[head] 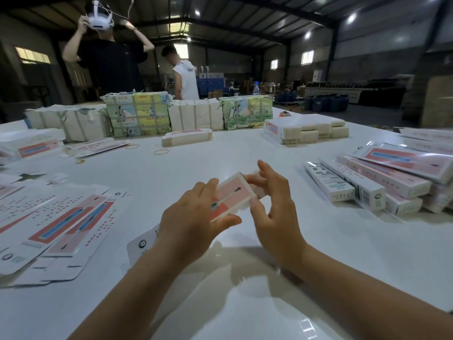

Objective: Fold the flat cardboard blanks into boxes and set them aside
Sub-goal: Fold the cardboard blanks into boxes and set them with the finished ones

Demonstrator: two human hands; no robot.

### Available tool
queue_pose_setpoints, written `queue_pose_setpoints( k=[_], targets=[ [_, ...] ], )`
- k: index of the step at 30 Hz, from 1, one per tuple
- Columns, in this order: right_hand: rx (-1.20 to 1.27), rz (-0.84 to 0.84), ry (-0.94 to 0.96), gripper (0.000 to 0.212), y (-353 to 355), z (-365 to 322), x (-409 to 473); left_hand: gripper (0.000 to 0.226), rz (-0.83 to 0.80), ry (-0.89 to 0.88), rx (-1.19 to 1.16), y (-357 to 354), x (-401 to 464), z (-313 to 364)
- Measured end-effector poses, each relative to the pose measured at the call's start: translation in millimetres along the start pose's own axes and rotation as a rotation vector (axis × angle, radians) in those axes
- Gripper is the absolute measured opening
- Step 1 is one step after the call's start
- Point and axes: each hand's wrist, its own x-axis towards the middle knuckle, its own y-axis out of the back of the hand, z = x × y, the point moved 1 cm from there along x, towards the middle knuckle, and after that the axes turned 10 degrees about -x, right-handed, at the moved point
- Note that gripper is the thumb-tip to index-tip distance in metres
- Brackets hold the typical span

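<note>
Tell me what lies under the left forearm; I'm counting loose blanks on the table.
One flat blank pokes out from under the left forearm, showing a rounded white flap with a round logo. The rest is covered, so any more beneath cannot be seen.

The scene is lit unevenly: the hall is dim, while the white table (171,168) is brightly lit from above. Light is supplied by ceiling lamps (352,17) far beyond the table and by small windows (307,57) in the walls, which are blown out. Glare is seen on the glossy tabletop near its front edge, where soft shadows of the forearms are also cast. Straight lines are bent toward the frame's edges by the wide lens. Slight softness is noted on the carton (230,195) above the table's middle.
</note>
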Motion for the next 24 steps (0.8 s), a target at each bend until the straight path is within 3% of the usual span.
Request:
queue_pose_setpoints(
  k=[8, 12, 13, 15, 17, 18, 21, 24],
  targets=[
    [-0.033, -0.115, -0.069, 0.054, -5.4, 0.7, -3.3, 0.093, 0.035, 0.005, 0.154, -3.6, 0.8, 7.7],
    [-0.040, 0.001, -0.098, 0.066, 2.2, 1.1, 7.0, 0.085, 0.045, 0.021, 0.074, 0.7, 0.6, 4.3],
    [0.016, -0.016, -0.188, 0.078, 3.8, 4.9, 10.8, 0.084, 0.045, 0.016, 0.076, 0.8, 0.0, 3.7],
    [0.380, -0.122, -0.471, 0.091, 5.4, 10.7, 16.7, 0.081, 0.033, 0.000, 0.094, -0.2, -1.0, 3.8],
    [0.792, -0.214, -0.663, 0.065, 4.7, 14.9, 20.3, 0.076, 0.008, -0.021, 0.126, -2.5, -3.3, 5.0],
    [0.838, -0.234, -0.676, 0.044, 4.6, 14.5, 21.2, 0.076, -0.005, -0.030, 0.147, -3.0, -4.1, 6.0],
    [0.518, -0.176, -0.485, 0.013, 3.6, 14.5, 14.5, 0.080, -0.017, -0.041, 0.222, -3.8, -4.1, 7.4],
    [-0.083, -0.102, -0.117, 0.017, -0.2, 10.8, 5.4, 0.083, -0.015, -0.054, 0.328, -5.0, -3.6, 13.8]
  ],
)
